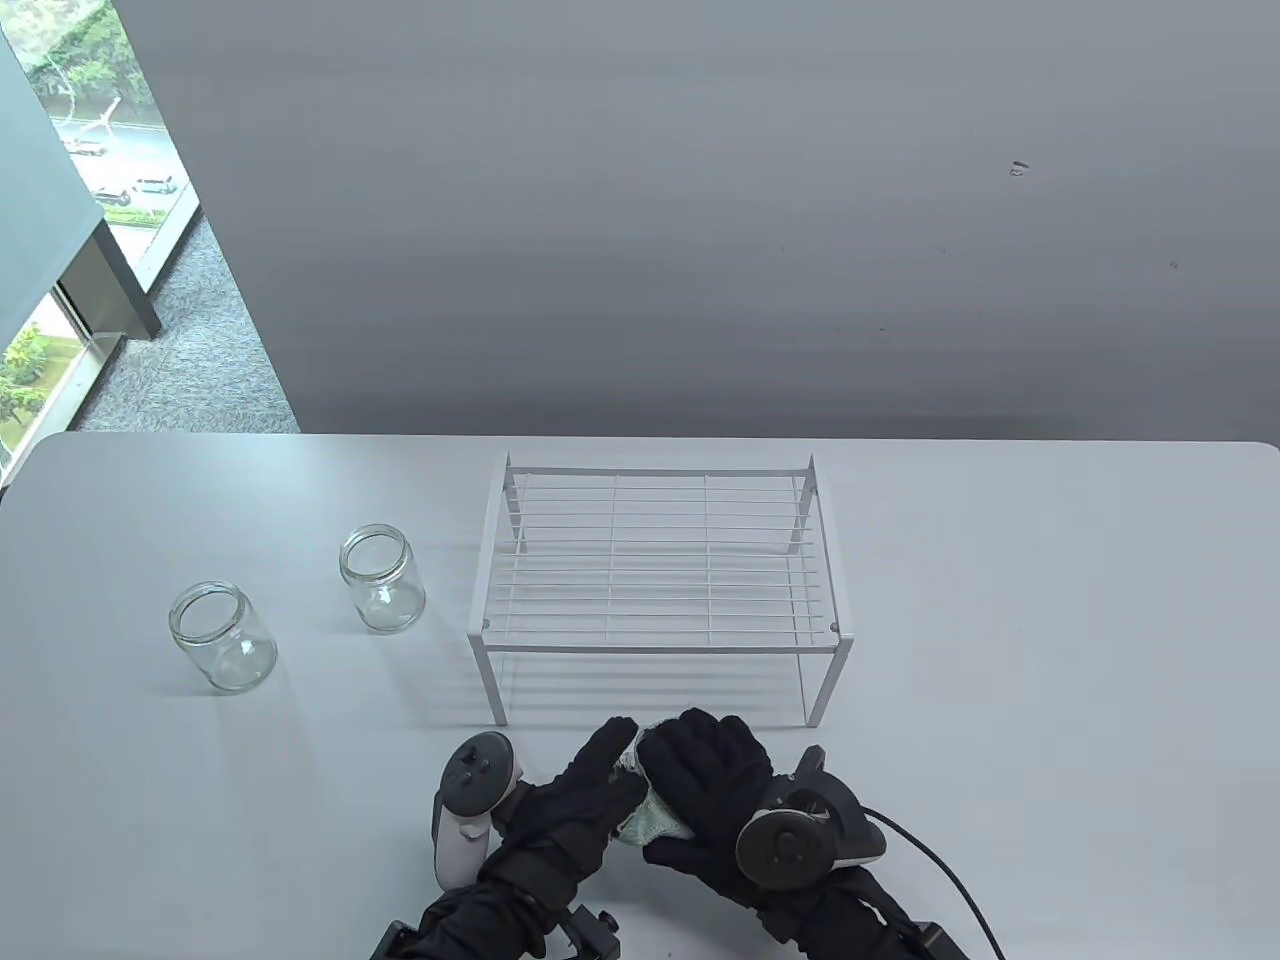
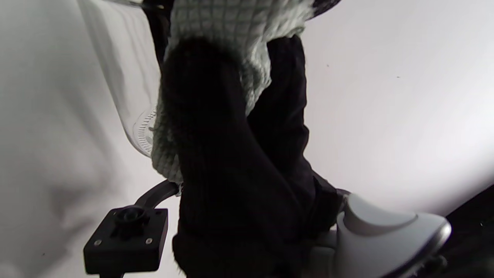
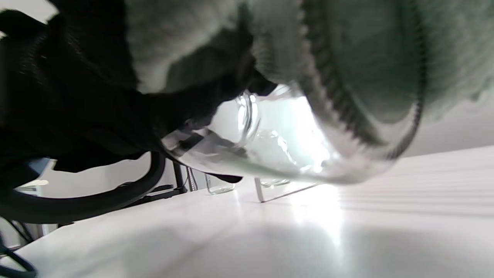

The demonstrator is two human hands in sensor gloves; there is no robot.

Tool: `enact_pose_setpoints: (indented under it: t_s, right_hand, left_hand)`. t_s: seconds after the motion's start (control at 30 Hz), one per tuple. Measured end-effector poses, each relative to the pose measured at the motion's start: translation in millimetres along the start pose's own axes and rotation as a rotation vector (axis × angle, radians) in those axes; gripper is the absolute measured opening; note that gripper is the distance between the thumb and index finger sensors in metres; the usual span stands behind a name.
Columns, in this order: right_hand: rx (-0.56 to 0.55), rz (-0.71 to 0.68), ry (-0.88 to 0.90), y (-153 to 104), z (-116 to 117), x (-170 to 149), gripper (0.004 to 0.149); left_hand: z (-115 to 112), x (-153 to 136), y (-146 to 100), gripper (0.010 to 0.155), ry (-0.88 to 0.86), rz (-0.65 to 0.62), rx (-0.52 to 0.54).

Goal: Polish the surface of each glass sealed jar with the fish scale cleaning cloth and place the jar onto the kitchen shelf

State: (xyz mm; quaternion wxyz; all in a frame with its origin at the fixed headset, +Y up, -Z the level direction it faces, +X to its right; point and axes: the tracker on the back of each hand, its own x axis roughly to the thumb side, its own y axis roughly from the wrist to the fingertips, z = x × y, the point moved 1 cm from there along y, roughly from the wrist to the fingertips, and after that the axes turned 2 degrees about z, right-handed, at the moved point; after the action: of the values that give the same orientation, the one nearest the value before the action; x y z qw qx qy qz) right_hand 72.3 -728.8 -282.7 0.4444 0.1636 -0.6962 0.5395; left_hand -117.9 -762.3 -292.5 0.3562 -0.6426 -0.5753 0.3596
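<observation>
Jar sideways in cloth

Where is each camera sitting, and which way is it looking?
Table view: high up, looking down at the white table, white wire shelf, two clear glass jars standing left; both black-gloved hands show.
Left wrist view: under the left hand, facing its fingers.
Right wrist view: under the right hand, low over the table.
Both wrist views share the pale green cloth and held glass jar.
</observation>
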Motion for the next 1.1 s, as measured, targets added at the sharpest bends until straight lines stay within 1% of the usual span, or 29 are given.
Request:
enact_pose_setpoints:
  t_s: [0.07, 0.1, 0.2, 0.27, 0.43, 0.53, 0.63, 0.7, 0.8, 0.87, 0.93, 0.97, 1.03, 1.1]
  right_hand:
    - [-0.009, 0.033, 0.029, -0.9, 0.6, -3.0, 0.081]
    - [-0.035, 0.064, 0.075, -2.1, 0.8, -6.3, 0.081]
    - [-0.119, 0.15, 0.271, -6.5, 3.4, -20.0, 0.075]
    - [-0.155, 0.213, 0.389, -9.6, 6.5, -29.6, 0.07]
    - [-0.177, 0.388, 0.703, -18.9, 17.8, -50.4, 0.061]
    - [-0.13, 0.504, 1.0, -25.2, 31.3, -60.3, 0.058]
    - [-0.112, 0.585, 1.282, -30.8, 43.7, -65.6, 0.057]
    - [-0.131, 0.633, 1.526, -35.4, 53.5, -66.2, 0.057]
    - [-0.189, 0.624, 1.774, -37.4, 64.7, -61.8, 0.06]
    - [-0.242, 0.591, 1.86, -35.1, 68.9, -56.7, 0.065]
    - [-0.267, 0.573, 1.863, -32.3, 69.4, -53.4, 0.066]
    - [-0.259, 0.558, 1.845, -30.0, 69.4, -50.3, 0.068]
    - [-0.215, 0.501, 1.804, -26.7, 70.7, -43.0, 0.073]
    - [-0.217, 0.457, 1.805, -24.2, 70.2, -38.1, 0.079]
  left_hand:
    - [-0.7, 3.1, -0.5, 0.067, 0.048, -0.034, 0.013]
    - [-0.4, 4.8, -0.6, 0.066, 0.065, -0.05, 0.015]
    - [0.2, 6.8, -1.7, 0.065, 0.072, -0.077, 0.018]
    - [0.0, 6.7, -2.0, 0.064, 0.077, -0.084, 0.021]
    - [-1.0, 6.7, -1.5, 0.063, 0.09, -0.094, 0.018]
    - [0.2, 8.1, -1.5, 0.062, 0.116, -0.124, 0.026]
    - [2.9, 7.1, -2.6, 0.061, 0.073, -0.125, 0.042]
    - [6.9, 3.6, -3.1, 0.061, -0.014, -0.118, 0.056]
    - [12.0, -4.3, -3.6, 0.06, -0.18, -0.092, 0.067]
    - [14.0, -11.0, -4.6, 0.06, -0.306, -0.079, 0.102]
    - [14.4, -15.9, -5.6, 0.059, -0.415, -0.068, 0.136]
    - [14.3, -16.7, -6.3, 0.059, -0.468, -0.07, 0.152]
    - [16.5, -14.3, -6.9, 0.058, -0.468, -0.084, 0.19]
    - [18.4, -12.2, -7.2, 0.058, -0.438, -0.11, 0.196]
